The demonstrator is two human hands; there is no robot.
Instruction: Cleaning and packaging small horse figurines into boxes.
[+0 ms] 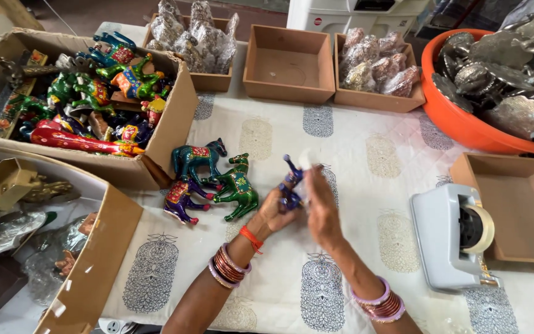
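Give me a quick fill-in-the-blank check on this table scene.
1. Both hands, left hand and right hand, hold a small painted animal figurine coloured ____.
2. The round orange plastic tub holds ____-coloured metal pieces.
3. The grey tape dispenser lies to the ____ of the hands.
4. On the printed cloth, ____ painted figurines lie loose beside the cardboard box.

Missing words: blue; silver; right; three

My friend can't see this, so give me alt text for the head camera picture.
Two hands, left hand and right hand, hold a small blue toy camel above a printed tablecloth. Three painted toy animals stand just left of them, beside a cardboard box of more; a tape dispenser sits to the right.
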